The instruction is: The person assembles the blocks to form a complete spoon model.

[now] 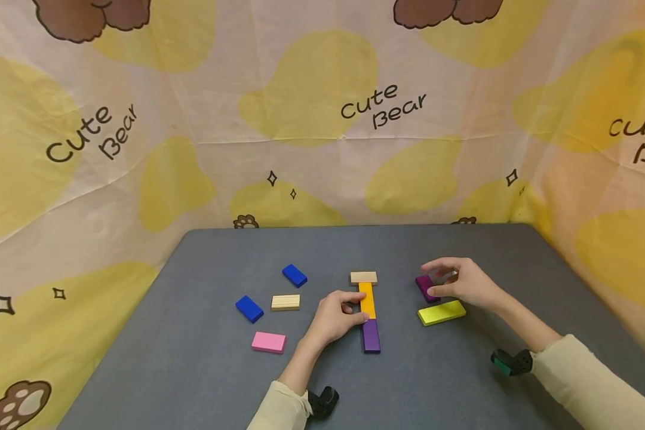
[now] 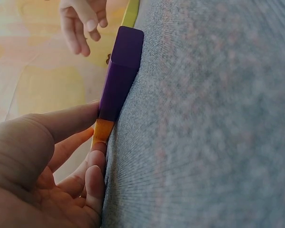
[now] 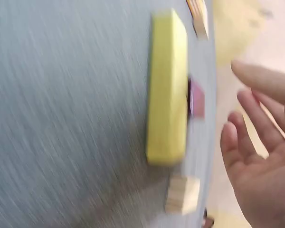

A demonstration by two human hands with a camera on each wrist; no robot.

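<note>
A flat row of blocks runs toward the person: a pale wooden block (image 1: 364, 277) lies crosswise at the far end, then an orange block (image 1: 367, 300), then a purple block (image 1: 371, 337). My left hand (image 1: 333, 319) rests at the left side of this row, its index fingertip on the orange block and its thumb tip by the joint with the purple one. My right hand (image 1: 464, 283) hovers over a dark magenta block (image 1: 426, 288), fingers loosely bent. In the right wrist view those fingers (image 3: 256, 114) stand apart from the block. A yellow-green block (image 1: 442, 313) lies just nearer.
Left of the row lie two blue blocks (image 1: 294, 275), a pale ridged block (image 1: 285, 303) and a pink block (image 1: 269, 342). Another wooden block (image 3: 183, 194) shows beyond the yellow-green one in the right wrist view. A printed cloth (image 1: 312, 119) hangs behind the grey table (image 1: 193, 382).
</note>
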